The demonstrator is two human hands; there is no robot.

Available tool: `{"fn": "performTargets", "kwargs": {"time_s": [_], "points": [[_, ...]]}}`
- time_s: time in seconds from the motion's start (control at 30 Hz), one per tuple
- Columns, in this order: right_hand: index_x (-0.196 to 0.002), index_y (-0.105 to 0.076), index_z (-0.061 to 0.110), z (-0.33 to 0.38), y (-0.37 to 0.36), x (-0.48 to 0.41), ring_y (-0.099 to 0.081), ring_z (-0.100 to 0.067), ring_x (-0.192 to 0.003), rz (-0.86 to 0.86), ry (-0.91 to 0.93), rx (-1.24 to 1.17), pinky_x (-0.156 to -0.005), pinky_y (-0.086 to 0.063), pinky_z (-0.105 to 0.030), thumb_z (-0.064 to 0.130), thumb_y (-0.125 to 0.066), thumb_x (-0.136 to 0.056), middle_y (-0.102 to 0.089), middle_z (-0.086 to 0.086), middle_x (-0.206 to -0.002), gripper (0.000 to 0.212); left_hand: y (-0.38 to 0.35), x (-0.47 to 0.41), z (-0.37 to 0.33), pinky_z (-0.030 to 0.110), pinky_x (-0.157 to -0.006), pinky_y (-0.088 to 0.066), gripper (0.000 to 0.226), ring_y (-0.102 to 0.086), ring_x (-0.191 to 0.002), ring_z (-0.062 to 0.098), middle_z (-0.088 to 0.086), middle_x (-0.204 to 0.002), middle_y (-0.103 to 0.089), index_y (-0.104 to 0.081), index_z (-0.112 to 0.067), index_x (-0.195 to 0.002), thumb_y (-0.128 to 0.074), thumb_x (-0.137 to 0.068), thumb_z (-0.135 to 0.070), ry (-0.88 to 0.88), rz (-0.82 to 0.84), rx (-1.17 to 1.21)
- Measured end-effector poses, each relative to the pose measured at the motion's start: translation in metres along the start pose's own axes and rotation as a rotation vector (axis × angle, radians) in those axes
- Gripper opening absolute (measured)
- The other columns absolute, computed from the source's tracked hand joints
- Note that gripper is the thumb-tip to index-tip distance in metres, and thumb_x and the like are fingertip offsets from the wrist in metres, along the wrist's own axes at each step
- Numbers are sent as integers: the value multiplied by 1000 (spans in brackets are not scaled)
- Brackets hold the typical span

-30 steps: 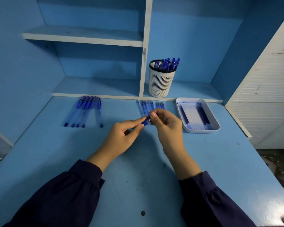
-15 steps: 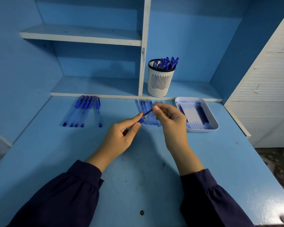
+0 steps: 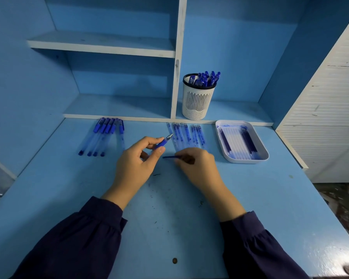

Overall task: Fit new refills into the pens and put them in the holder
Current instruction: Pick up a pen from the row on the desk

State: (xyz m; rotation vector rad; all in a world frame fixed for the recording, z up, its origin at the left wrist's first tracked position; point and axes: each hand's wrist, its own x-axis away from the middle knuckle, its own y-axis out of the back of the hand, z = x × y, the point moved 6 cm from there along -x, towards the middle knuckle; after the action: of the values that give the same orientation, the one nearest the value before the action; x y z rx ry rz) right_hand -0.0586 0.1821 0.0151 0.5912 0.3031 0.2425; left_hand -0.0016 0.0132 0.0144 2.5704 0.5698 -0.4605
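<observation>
My left hand (image 3: pixel 137 158) pinches a blue pen front section (image 3: pixel 164 141), its metal tip pointing up and to the right. My right hand (image 3: pixel 195 164) holds a thin blue refill (image 3: pixel 170 157) that points left, low over the desk. Behind my hands lie several clear refills (image 3: pixel 184 135) in a row. Several capped blue pens (image 3: pixel 103 135) lie at the left. A white slotted holder (image 3: pixel 196 101) with several blue pens in it stands on the low shelf.
A white tray (image 3: pixel 258 158) with refills sits at the right on the blue desk (image 3: pixel 169 208). Blue shelves and a white upright divider (image 3: pixel 176 77) rise behind. A white slatted panel (image 3: pixel 330 117) bounds the right side.
My hands have come apart. The right hand has dropped toward the desk with the thin refill, while the left hand keeps the tip section, now tilted upward.
</observation>
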Motion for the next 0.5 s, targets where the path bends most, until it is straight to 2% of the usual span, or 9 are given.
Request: {"fn": "performTargets", "kwargs": {"time_s": [0.07, 0.13, 0.2, 0.27, 0.33, 0.4, 0.43, 0.5], "points": [[-98, -74, 11, 3, -7, 2, -58, -13, -77, 30, 69, 103, -70, -36, 0, 13, -72, -83, -66, -4, -92, 15, 1, 1, -1, 24, -63, -47, 16, -61, -71, 7, -25, -99, -70, -68, -48, -102, -69, -92, -36, -9, -6, -41], [-101, -74, 10, 4, -10, 3, -59, -15, -79, 52, 94, 131, -71, -36, -1, 14, -71, -84, -63, -5, -93, 18, 2, 2, -3, 22, -60, -48, 16, -61, -71, 4, -27, -95, -70, -67, -49, -101, -68, -92, -36, -28, -10, -109], [-103, -74, 12, 6, -5, 3, -61, -12, -79, 25, 74, 86, -71, -39, -3, 16, -69, -86, -66, -4, -94, 18, 2, 3, -4, 20, -56, -45, 15, -60, -68, 1, -27, -91, -70, -69, -46, -102, -69, -91, -36, -45, -14, -157], [-100, -74, 15, 5, 4, 1, -59, -2, -71, -17, -3, -68, -65, -41, -7, 15, -64, -88, -69, 4, -85, 16, 1, 3, -4, 20, -56, -45, 15, -61, -69, 2, -28, -89, -69, -72, -41, -104, -70, -90, -35, -68, -16, -179], [-97, -74, 16, 3, 9, 0, -57, 1, -66, -11, -109, -293, -62, -45, -16, 15, -60, -90, -67, 5, -75, 16, 1, 3, -7, 20, -56, -47, 16, -61, -71, 3, -29, -90, -68, -73, -37, -105, -71, -89, -34, -121, -12, -204], [-94, -72, 18, 3, 9, 0, -59, -9, -74, 7, -177, -439, -72, -51, -36, 22, -61, -91, -70, -9, -83, 12, -1, 4, -10, 24, -55, -50, 16, -62, -71, 5, -25, -96, -70, -73, -33, -105, -72, -89, -34, -176, 2, -229], [-91, -72, 17, 4, 9, 1, -59, -12, -74, 16, -181, -457, -75, -52, -40, 28, -62, -91, -69, -12, -84, 14, -1, 4, -11, 27, -56, -52, 15, -62, -71, 5, -23, -98, -71, -73, -32, -104, -72, -89, -33, -195, 14, -240], [-84, -70, 14, 6, 8, 2, -57, -11, -67, 23, -159, -430, -71, -52, -39, 38, -64, -89, -68, -8, -74, 25, -5, 5, -12, 31, -56, -53, 14, -61, -71, 2, -21, -99, -72, -74, -28, -102, -75, -88, -30, -245, 41, -268]]}}
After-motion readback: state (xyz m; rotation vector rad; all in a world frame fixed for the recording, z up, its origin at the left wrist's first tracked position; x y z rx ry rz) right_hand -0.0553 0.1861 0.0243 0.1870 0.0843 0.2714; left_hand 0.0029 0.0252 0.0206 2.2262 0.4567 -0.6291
